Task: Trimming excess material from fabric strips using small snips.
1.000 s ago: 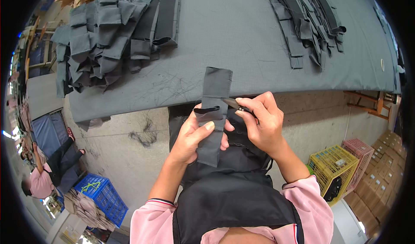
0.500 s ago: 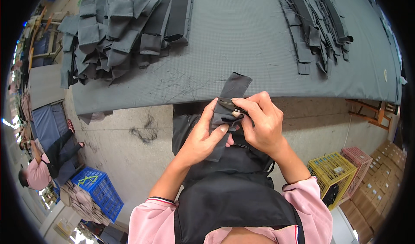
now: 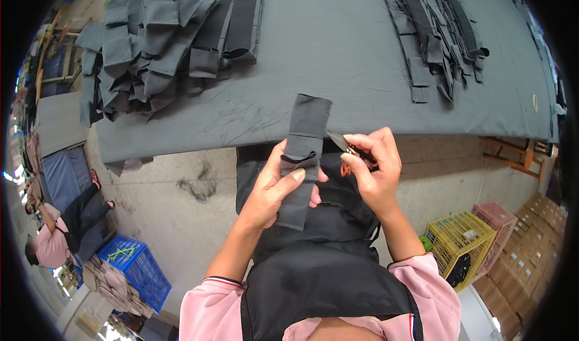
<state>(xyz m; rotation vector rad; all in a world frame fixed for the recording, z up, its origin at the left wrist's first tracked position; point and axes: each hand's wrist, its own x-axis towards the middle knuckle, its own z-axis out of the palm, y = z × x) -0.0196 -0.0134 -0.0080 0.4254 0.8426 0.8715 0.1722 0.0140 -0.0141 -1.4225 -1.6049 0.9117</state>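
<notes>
My left hand [image 3: 273, 189] grips a dark grey fabric strip [image 3: 309, 116] around its middle, thumb on top and fingertips showing on the far side. The strip runs lengthwise from above the table edge down over my apron, with a folded loop of cloth near my thumb. Just right of it, my right hand [image 3: 375, 166] is closed on a small pair of thread snips [image 3: 339, 140]. Their metal blades point up and left toward the strip, apart from it, and an orange-red part shows below my fingers.
A grey cloth-covered table [image 3: 338, 51] lies ahead, with loose threads near its front edge. It bears a large pile of grey fabric strips [image 3: 151, 45] at left and a smaller bundle [image 3: 422, 45] at right. Crates stand on both sides: blue [image 3: 142, 271], yellow [image 3: 461, 244]. Another person [image 3: 51, 244] is at far left.
The snips have moved right, away from the strip, and their blades now show. The strip, bunched between both hands before, now hangs straighter in my left hand alone.
</notes>
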